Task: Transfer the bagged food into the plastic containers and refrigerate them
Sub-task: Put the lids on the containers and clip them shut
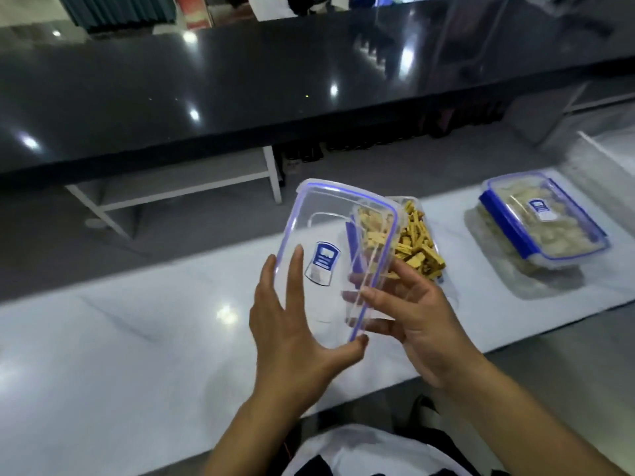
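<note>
I hold a clear plastic lid (326, 218) with a blue seal and a blue label, tilted up over the white counter (137, 338). My left hand (292, 338) grips its near left side, thumb at the lower corner and fingers stretched along the edge. My right hand (422, 321) pinches the lid's right edge, its fingers showing through the plastic. Just behind the lid sits an open container (419, 249) filled with yellow-brown food strips. To the right is a closed container (539, 218) of pale food with blue clips.
A long glossy black counter (240, 80) runs across the far side, with a gap and a white frame (171, 194) below it. Something translucent with pale contents (494, 235) lies under the closed container.
</note>
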`<control>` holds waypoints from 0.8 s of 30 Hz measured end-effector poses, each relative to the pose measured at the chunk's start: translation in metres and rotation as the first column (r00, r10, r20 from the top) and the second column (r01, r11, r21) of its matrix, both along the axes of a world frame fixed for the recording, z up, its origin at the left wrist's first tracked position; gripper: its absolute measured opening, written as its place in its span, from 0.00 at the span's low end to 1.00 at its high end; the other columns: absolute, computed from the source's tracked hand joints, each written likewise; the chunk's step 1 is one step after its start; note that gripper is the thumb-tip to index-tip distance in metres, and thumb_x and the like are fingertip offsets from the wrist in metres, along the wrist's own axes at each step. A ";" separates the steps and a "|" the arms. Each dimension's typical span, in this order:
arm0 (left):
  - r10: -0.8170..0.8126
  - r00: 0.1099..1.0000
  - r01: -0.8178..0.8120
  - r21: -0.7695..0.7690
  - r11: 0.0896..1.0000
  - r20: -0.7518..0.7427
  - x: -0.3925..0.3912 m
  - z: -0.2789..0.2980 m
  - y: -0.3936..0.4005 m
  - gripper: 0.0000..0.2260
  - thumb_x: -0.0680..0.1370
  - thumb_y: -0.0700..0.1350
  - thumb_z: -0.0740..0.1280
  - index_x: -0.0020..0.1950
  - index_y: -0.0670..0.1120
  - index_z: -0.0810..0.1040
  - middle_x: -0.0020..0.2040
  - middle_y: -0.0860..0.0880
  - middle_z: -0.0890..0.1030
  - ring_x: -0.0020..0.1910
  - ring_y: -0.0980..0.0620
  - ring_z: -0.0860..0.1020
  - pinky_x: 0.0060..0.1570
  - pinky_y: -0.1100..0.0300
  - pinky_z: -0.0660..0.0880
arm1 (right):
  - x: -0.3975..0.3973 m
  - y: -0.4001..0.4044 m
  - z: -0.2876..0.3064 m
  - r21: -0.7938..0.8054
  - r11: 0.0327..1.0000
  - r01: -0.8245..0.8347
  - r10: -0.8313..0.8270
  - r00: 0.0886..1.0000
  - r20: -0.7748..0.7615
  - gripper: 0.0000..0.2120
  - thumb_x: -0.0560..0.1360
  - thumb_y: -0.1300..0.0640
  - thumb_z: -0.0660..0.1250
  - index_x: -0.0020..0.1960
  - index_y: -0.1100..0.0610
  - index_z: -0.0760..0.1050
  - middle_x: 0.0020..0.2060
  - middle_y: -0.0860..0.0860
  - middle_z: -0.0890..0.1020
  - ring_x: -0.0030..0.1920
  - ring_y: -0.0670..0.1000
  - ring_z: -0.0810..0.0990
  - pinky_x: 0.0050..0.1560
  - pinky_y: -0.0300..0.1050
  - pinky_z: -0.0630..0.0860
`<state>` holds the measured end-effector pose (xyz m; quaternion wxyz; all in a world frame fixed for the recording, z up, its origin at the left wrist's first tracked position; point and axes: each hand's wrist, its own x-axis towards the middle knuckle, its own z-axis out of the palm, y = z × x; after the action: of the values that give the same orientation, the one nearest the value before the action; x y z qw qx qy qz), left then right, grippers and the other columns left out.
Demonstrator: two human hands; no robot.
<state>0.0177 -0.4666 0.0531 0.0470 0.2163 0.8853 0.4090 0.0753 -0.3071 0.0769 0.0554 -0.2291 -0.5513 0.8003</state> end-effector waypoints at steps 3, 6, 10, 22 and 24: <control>-0.138 0.990 0.137 0.131 0.982 0.002 0.021 -0.010 0.032 0.54 0.62 0.67 0.73 0.78 0.67 0.41 0.80 0.59 0.45 0.79 0.56 0.52 0.74 0.47 0.63 | 0.024 0.018 0.002 0.144 0.968 0.204 -0.206 0.979 0.003 0.17 0.75 0.65 0.69 0.63 0.54 0.76 0.49 0.57 0.87 0.48 0.61 0.86 0.45 0.59 0.83; -0.243 0.909 0.099 0.391 0.915 0.339 0.023 -0.014 0.045 0.48 0.67 0.54 0.80 0.75 0.73 0.50 0.77 0.63 0.57 0.72 0.60 0.68 0.67 0.55 0.73 | 0.058 0.057 0.003 0.221 0.957 0.188 -0.202 0.979 0.041 0.22 0.72 0.64 0.69 0.64 0.52 0.76 0.44 0.61 0.86 0.44 0.63 0.86 0.42 0.56 0.84; -0.503 0.513 -0.021 0.596 0.803 0.696 0.012 -0.016 0.065 0.27 0.75 0.35 0.73 0.70 0.56 0.73 0.61 0.46 0.83 0.53 0.43 0.84 0.48 0.47 0.82 | 0.098 0.094 0.000 0.207 0.975 0.083 -0.123 0.974 0.188 0.31 0.67 0.59 0.75 0.69 0.50 0.75 0.43 0.61 0.84 0.41 0.62 0.84 0.41 0.50 0.83; -0.542 0.463 -0.120 0.656 0.745 0.701 0.057 0.001 0.130 0.22 0.79 0.35 0.68 0.68 0.57 0.74 0.57 0.50 0.85 0.55 0.50 0.84 0.46 0.51 0.83 | 0.108 0.081 -0.013 0.774 0.549 -0.316 -0.202 0.848 0.489 0.64 0.58 0.41 0.82 0.71 0.23 0.33 0.78 0.40 0.39 0.79 0.47 0.42 0.72 0.58 0.59; -0.559 0.452 -0.062 0.650 0.757 0.695 0.054 0.001 0.136 0.22 0.79 0.36 0.69 0.67 0.58 0.74 0.57 0.50 0.85 0.55 0.50 0.84 0.49 0.48 0.83 | 0.109 0.089 -0.016 0.783 0.542 -0.307 -0.206 0.854 0.478 0.64 0.59 0.43 0.82 0.72 0.24 0.34 0.79 0.41 0.42 0.79 0.48 0.45 0.71 0.55 0.61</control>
<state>0.0717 -0.3305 0.0538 0.4761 0.1209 0.5179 0.7003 0.1841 -0.2183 0.0606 -0.0165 -0.3633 -0.8650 0.3456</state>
